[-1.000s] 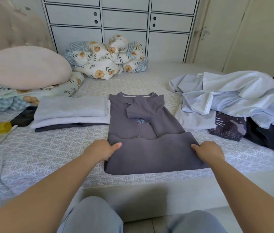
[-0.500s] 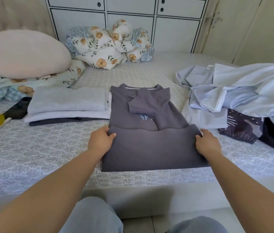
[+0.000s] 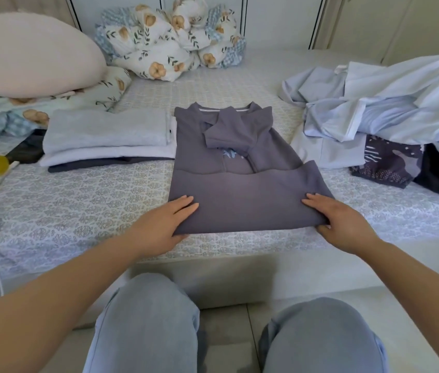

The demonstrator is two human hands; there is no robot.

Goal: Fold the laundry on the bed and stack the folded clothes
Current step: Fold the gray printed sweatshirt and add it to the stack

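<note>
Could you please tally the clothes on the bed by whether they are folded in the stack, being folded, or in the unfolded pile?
Folded stack: 3 layers visible
Being folded: 1, the grey shirt, under the left hand and right hand
Unfolded pile: tangled, cannot tell
Total countable: 4

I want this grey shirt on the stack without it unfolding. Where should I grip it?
Grip the grey shirt at its near folded edge, one hand at each corner, coming from the bed's front side. That thick doubled fold probably holds together; the loose collar end would likely flop open. The folded stack lies just left.
</note>
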